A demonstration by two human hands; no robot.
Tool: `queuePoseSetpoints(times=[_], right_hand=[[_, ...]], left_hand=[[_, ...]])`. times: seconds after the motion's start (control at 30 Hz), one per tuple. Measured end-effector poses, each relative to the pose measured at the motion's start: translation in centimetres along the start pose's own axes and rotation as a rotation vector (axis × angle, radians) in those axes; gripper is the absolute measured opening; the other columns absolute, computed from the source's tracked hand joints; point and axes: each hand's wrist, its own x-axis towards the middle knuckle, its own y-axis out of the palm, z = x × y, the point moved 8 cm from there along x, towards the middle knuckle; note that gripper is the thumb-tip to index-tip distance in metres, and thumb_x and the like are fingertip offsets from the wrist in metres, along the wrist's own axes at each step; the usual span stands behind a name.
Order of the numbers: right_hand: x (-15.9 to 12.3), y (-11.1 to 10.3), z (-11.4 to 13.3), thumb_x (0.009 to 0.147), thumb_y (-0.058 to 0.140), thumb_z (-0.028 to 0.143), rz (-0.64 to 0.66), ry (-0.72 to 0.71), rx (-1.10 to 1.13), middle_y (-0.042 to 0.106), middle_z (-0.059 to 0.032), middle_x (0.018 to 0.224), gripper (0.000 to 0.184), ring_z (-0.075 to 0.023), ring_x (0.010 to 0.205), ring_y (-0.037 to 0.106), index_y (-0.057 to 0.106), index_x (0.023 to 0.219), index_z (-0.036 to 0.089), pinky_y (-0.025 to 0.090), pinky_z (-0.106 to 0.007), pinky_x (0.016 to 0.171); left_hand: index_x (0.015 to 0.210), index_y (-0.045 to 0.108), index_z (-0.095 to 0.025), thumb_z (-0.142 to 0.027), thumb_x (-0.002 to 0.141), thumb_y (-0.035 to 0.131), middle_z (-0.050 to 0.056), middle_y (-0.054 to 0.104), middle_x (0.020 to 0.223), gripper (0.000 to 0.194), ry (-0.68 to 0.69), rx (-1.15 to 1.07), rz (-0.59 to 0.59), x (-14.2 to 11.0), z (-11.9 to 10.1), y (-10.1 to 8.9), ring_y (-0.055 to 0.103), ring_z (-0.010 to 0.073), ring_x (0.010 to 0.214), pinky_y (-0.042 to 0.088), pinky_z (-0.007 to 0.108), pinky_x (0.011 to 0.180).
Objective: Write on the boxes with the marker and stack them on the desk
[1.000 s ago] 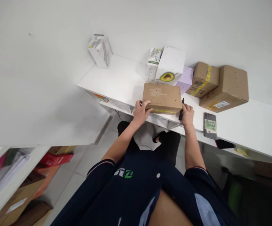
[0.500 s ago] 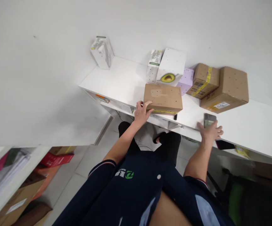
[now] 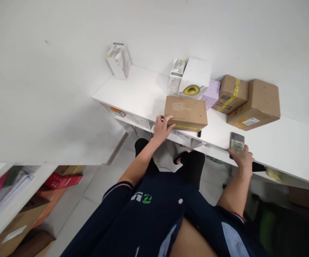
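My left hand (image 3: 161, 128) is at the near left corner of a brown cardboard box (image 3: 188, 112), its curled fingers on the top edge and the thumb against the front side. The box lies at the front edge of the white desk (image 3: 143, 94). At the right, my right hand (image 3: 242, 157) grips the near end of a grey smartphone (image 3: 237, 137). The thumb is along its left side and the fingers are on its right. A greenish note or card shows on the phone's back. The phone lies on the desk near the edge.
Behind the box stand white cartons (image 3: 195, 76), one with an avocado picture, and a lilac box (image 3: 211, 92). Two taped brown boxes (image 3: 265, 98) are farther right. A small black object (image 3: 199, 133) lies by the box. Another white carton (image 3: 120, 62) is at the far left.
My right hand, spread over the phone before, has drawn back and closed around its near end, leaving more of the phone showing. My left hand has stayed at the box.
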Motion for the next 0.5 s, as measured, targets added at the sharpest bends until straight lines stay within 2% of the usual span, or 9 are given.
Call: queuePoseSetpoints(times=[0.1,0.17,0.2,0.27,0.33,0.4,0.5], right_hand=[[-3.3,0.7,-0.2,0.075,0.066,0.052,0.028,0.036,0.041,0.051,-0.0350,0.134,0.096,-0.0436,0.118,0.061,0.030,0.150,0.005,0.049,-0.052,0.095],[-5.8,1.7,-0.6,0.072,0.066,0.052,0.035,0.040,0.098,0.054,-0.0332,0.131,0.094,-0.0440,0.116,0.061,0.035,0.147,0.005,0.049,-0.054,0.095],[-7.1,2.4,-0.8,0.070,0.067,0.053,0.047,0.029,0.181,0.058,-0.0298,0.127,0.090,-0.0429,0.115,0.062,0.041,0.143,0.007,0.050,-0.053,0.094],[-9.6,4.5,-0.8,0.068,0.068,0.054,0.139,-0.023,0.510,0.064,-0.0204,0.121,0.076,-0.0372,0.107,0.065,0.053,0.132,0.015,0.054,-0.049,0.088],[-12.6,7.1,0.7,0.067,0.068,0.056,0.367,-0.095,0.961,0.065,-0.0135,0.121,0.064,-0.0314,0.096,0.068,0.060,0.120,0.022,0.058,-0.045,0.077],[-16.2,9.2,3.8,0.067,0.067,0.058,0.691,-0.155,1.338,0.067,-0.0126,0.118,0.056,-0.0292,0.089,0.068,0.066,0.111,0.023,0.058,-0.044,0.071],[-21.3,9.6,10.3,0.069,0.061,0.065,1.121,-0.270,1.630,0.072,-0.0129,0.100,0.066,-0.0260,0.078,0.066,0.069,0.115,0.018,0.055,-0.042,0.067]], left_hand=[[0.135,0.056,-0.027,-0.058,0.093,0.053,0.012,0.043,0.122,0.053,0.000,0.003,-0.006,0.0,0.0,0.0,0.052,0.0248,0.105,0.050,0.035,0.083],[0.135,0.056,-0.027,-0.059,0.093,0.053,0.012,0.043,0.122,0.053,0.007,0.001,-0.013,0.0,0.0,0.0,0.052,0.0245,0.104,0.051,0.035,0.083],[0.134,0.056,-0.026,-0.059,0.092,0.053,0.012,0.043,0.122,0.053,0.009,-0.003,-0.015,0.0,-0.1,0.0,0.052,0.0246,0.105,0.051,0.035,0.084],[0.134,0.056,-0.026,-0.059,0.092,0.054,0.012,0.043,0.122,0.054,0.010,-0.010,-0.016,0.0,0.0,0.0,0.052,0.0252,0.107,0.051,0.036,0.085],[0.134,0.056,-0.025,-0.058,0.092,0.054,0.013,0.043,0.122,0.054,0.009,-0.014,-0.016,0.0,0.0,0.0,0.052,0.0260,0.109,0.051,0.036,0.085],[0.134,0.056,-0.025,-0.057,0.092,0.054,0.013,0.043,0.122,0.053,0.010,-0.015,-0.016,0.1,0.0,-0.1,0.052,0.0264,0.110,0.051,0.037,0.085],[0.134,0.056,-0.025,-0.054,0.092,0.057,0.013,0.044,0.123,0.051,0.006,-0.014,-0.010,0.2,-0.2,-0.1,0.053,0.0261,0.109,0.051,0.037,0.087]])
